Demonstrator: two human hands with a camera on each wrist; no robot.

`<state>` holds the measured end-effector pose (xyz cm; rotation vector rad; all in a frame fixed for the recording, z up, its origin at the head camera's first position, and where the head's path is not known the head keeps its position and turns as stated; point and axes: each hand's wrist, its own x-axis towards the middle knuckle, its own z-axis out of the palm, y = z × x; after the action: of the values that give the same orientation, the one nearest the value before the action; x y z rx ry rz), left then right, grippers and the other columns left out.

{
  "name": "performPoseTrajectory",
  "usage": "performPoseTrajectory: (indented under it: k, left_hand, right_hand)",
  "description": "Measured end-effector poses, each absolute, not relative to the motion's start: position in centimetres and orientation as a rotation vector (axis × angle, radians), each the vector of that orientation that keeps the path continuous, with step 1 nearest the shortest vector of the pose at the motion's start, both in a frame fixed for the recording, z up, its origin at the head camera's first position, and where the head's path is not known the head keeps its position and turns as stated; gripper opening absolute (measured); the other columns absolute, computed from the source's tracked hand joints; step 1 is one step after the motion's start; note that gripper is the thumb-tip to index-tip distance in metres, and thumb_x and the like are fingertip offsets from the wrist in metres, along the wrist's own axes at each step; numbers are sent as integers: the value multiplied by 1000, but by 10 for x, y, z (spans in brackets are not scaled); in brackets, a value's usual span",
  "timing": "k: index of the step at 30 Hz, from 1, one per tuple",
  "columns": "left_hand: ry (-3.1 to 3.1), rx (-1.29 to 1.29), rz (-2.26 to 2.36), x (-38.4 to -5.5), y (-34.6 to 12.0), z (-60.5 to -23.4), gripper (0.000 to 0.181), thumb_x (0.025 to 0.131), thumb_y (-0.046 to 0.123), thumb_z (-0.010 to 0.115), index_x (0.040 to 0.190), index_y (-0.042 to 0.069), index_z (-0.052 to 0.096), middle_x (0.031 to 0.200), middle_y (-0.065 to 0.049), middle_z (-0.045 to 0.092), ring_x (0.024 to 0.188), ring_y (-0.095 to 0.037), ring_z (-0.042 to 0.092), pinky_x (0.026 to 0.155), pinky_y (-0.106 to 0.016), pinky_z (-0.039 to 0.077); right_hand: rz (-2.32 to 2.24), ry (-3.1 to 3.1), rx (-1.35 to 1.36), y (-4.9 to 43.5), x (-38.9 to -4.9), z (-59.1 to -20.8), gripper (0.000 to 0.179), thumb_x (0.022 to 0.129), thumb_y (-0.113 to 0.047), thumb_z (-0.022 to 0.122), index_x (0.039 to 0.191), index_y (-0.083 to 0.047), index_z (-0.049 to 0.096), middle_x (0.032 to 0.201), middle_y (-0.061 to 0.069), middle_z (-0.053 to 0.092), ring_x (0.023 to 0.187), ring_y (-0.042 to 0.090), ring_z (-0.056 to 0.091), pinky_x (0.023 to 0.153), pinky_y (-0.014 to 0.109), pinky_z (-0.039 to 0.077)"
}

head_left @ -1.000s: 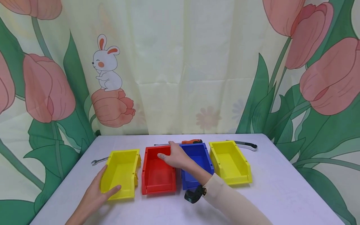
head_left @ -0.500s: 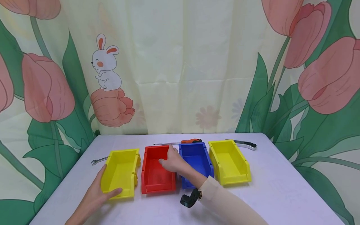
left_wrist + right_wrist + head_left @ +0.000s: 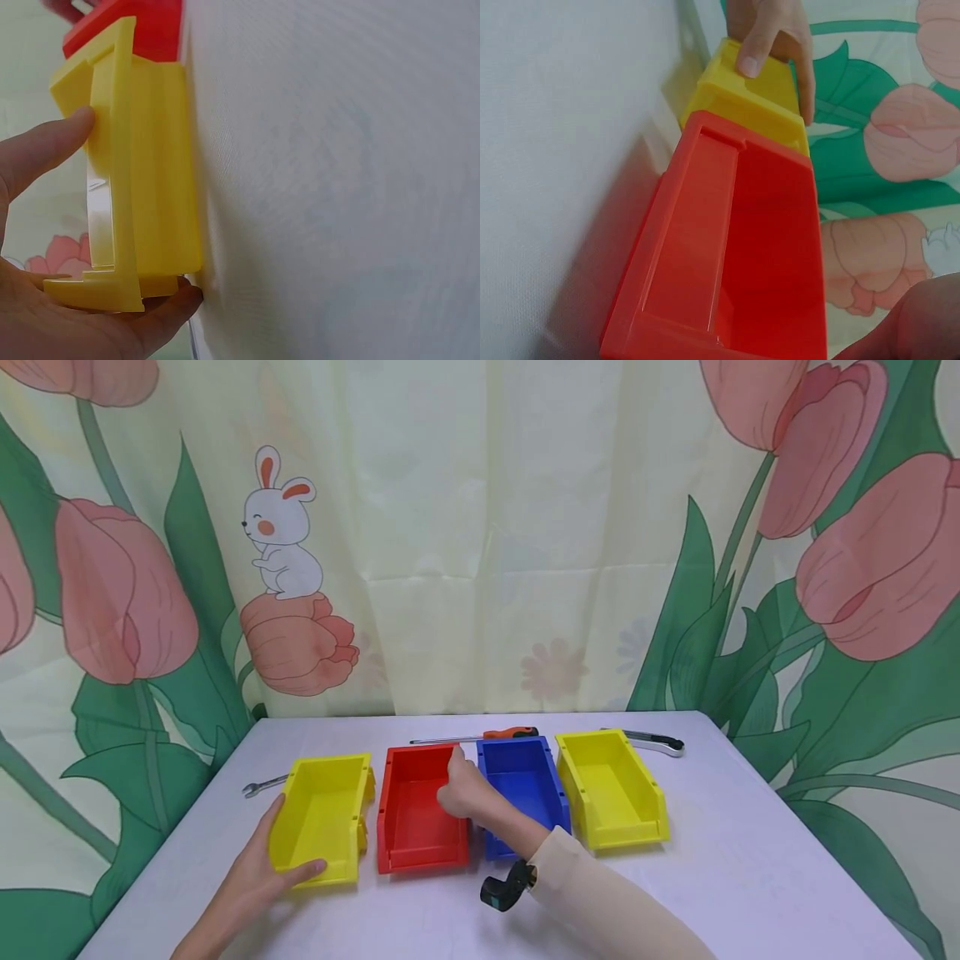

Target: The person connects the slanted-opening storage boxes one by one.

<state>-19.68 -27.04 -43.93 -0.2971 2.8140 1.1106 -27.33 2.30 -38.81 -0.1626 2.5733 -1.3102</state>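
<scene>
1. A white bench (image 3: 750, 868) carries everything; its surface is pale and smooth, with soft shadows beside the boxes.
2. Behind it hangs a cream curtain (image 3: 555, 527), lightly creased, printed with large pink tulips (image 3: 127, 593) and green leaves on both sides, and a white rabbit (image 3: 288, 543) sitting on a flower at the left.
3. Four open-topped boxes stand in a row across the bench: the left yellow box (image 3: 318, 818), the red box (image 3: 422, 818), the blue box (image 3: 525, 785) and the right yellow box (image 3: 611, 789).
4. The left hand (image 3: 255, 881) grips the left yellow box, thumb over its near edge and the other fingers along its outer side.
5. The right hand (image 3: 472, 793) is at the right rim of the red box, beside the blue one; its fingertips are partly hidden, so I cannot tell whether they grip.
6. A cream sleeve (image 3: 607, 902) covers that arm, and a black device (image 3: 506, 887) sits at the wrist.
7. A small wrench (image 3: 262, 787) lies beside the left yellow box, partly hidden by it.
8. An orange-and-black screwdriver (image 3: 510, 733) lies behind the red and blue boxes, shaft pointing left.
9. A metal tool with a dark handle (image 3: 654, 742) lies behind the right yellow box, reaching out to its right.
</scene>
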Motion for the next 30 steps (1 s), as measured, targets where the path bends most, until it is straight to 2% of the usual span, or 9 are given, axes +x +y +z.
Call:
performPoseTrajectory:
  k: [3,8,13,21,30]
  left_hand:
    - [2813,-307,1115,-197,-269,-439,141,80,52,90,169,5,-10,170,-34,14,134,-52,40,121,-71,38]
    - [2808,-308,1127,-197,-268,-438,141,80,50,90,169,6,-10,170,-33,15,135,-52,39,119,-70,38]
    - [2812,-306,1133,-197,-270,-438,142,79,50,90,169,7,-10,170,-32,16,135,-52,40,119,-70,39]
    - [2820,-303,1136,-197,-271,-441,143,79,52,91,169,6,-10,170,-32,16,135,-52,39,120,-71,37]
    - [2833,-292,1117,-199,-270,-439,142,80,51,91,169,5,-11,172,-34,12,137,-54,38,121,-72,34]
  right_hand:
    - [-1305,2581,-133,23,-273,-388,85,97,5,57,168,4,9,161,26,44,144,44,49,115,65,49]
    - [-1332,2602,-156,23,-275,-389,81,98,7,55,167,6,11,164,27,40,147,44,45,119,64,46]
    - [-1342,2610,-159,22,-274,-389,81,97,7,56,166,6,14,162,27,42,145,44,47,116,64,49]
    - [-1323,2622,-139,20,-274,-387,78,98,6,57,166,6,18,159,26,45,142,42,49,114,63,51]
    - [-1306,2615,-152,20,-275,-382,72,96,8,59,160,7,28,149,25,52,131,40,54,109,61,56]
